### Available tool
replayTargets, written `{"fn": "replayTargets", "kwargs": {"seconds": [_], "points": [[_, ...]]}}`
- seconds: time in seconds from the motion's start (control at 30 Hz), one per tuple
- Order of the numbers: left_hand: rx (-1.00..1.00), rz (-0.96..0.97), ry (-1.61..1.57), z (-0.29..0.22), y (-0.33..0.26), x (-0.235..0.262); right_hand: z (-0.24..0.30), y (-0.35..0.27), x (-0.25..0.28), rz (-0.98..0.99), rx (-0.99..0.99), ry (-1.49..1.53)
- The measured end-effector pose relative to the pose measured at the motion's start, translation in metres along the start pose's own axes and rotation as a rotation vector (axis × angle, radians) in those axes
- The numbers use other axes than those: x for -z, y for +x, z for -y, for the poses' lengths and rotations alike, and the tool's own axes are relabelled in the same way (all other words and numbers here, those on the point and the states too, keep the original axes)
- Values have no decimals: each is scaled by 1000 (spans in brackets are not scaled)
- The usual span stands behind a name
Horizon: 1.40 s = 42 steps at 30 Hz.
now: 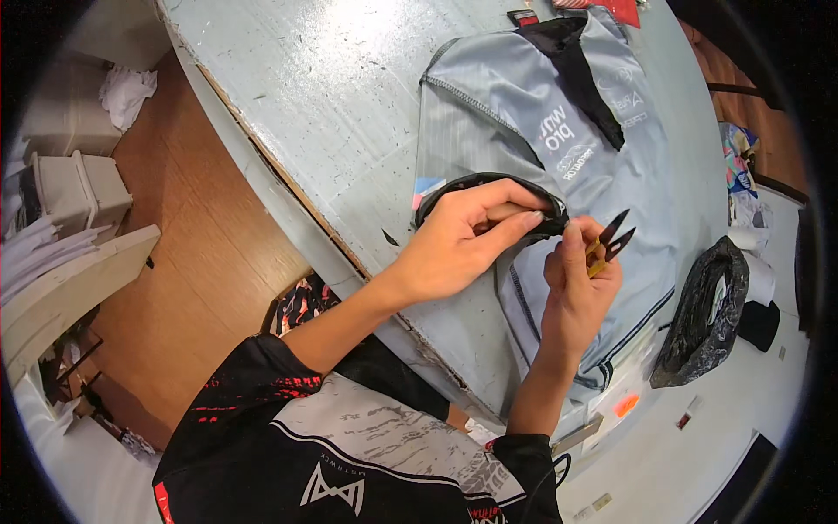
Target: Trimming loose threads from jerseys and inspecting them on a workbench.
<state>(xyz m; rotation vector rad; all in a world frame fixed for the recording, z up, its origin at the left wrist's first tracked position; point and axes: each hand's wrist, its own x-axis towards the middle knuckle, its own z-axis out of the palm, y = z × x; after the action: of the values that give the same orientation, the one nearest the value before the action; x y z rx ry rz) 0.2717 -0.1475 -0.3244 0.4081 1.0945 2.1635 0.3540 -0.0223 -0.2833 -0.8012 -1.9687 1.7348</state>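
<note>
A grey-blue jersey (642, 205), inside out with its seams showing, lies spread over the table. My left hand (467, 231) is closed on the jersey's black-edged opening (454, 185), pinching the fabric between thumb and fingers. Close by on its right, my right hand (580, 266) holds small thread snips (616, 237) with dark blades and yellowish handles. The blades point up and away from the fabric, spread apart. The right thumb and forefinger meet at the black edge; any thread between them is too small to make out.
The pale, worn table (305, 105) has a chipped edge running along my left side. A black plastic bag (705, 314) sits at the right. Red packaging (615, 10) lies at the far end, and whitish bins (83, 192) stand on the left.
</note>
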Motion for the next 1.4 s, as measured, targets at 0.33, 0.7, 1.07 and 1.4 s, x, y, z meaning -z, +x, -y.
{"fn": "replayTargets", "kwargs": {"seconds": [0.33, 0.7, 1.07, 1.4], "points": [[64, -10, -72, 6, 1, 7, 8, -4, 6, -89, 43, -31], [78, 1, -378, 14, 6, 6, -23, -36, -20, -294, 424, -594], [31, 64, -305, 20, 4, 8, -34, -35, -25, -323, 514, -548], [-17, 81, -243, 24, 4, 8, -43, -27, -31, -402, 602, -485]]}}
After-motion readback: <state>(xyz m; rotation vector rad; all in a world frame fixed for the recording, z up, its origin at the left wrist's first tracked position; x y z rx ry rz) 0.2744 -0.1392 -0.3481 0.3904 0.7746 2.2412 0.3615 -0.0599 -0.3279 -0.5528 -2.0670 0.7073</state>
